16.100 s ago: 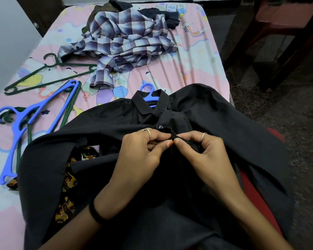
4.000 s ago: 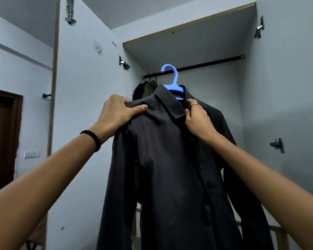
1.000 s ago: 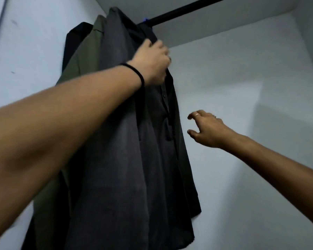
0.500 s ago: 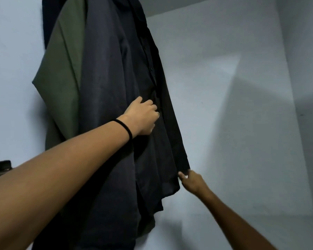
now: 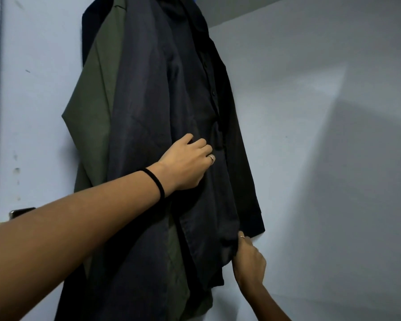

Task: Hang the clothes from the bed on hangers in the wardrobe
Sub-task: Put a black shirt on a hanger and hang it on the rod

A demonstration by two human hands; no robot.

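We see a dark shirt (image 5: 148,107) of thin woven cloth with a faint sheen, creased in soft folds, its small buttons (image 5: 214,93) glossy like plastic. At nine o'clock of it hangs an olive garment (image 5: 95,105) of matt, flatter cloth. Our left wrist carries a matt black band (image 5: 154,183), seemingly elastic. The wardrobe wall (image 5: 310,112) at three o'clock looks smooth, pale and matt, like painted board.

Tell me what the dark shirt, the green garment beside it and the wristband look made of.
Dark charcoal button-up shirt: thin woven fabric, perhaps cotton blend, faint sheen, soft creases. Olive green garment: matte woven cloth, flatter, seemingly stiffer; fibre unclear. Black wristband on the left arm: looks like an elastic hair tie, matte, rounded.
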